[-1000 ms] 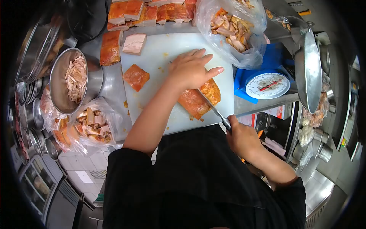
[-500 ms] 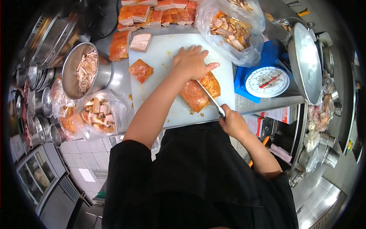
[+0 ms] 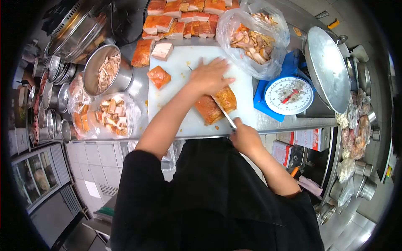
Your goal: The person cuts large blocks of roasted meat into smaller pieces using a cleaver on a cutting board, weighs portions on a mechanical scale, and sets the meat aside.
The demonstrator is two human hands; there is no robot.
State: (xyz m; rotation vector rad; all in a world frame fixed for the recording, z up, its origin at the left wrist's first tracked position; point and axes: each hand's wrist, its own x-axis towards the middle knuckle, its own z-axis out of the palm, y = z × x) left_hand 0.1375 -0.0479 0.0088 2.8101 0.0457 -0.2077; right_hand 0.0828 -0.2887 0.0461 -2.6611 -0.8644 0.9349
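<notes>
In the head view, we see the slab of roasted meat (image 3: 208, 109) on the white cutting board (image 3: 243, 94), the knife (image 3: 225, 113) slanting across it. The left hand (image 3: 209, 76), blurred, has its fingers spread over the far end; the right hand (image 3: 247, 136) wraps its fingers round the handle. We judge the meat fairly heavy, its skin stiff and greasy, best steadied by a flat palm clear of the blade.

Head cam, wide-angle. Light: bright, fairly even on white cutting board (image 3: 188, 54); pale glare on metal pan (image 3: 328, 69) & floor tiles (image 3: 362, 232), lower R. L hand (image 3: 211, 76) motion-blurred; R hand (image 3: 248, 137) sharper. Fisheye bend twd edges, blk vignette at corners.
</notes>
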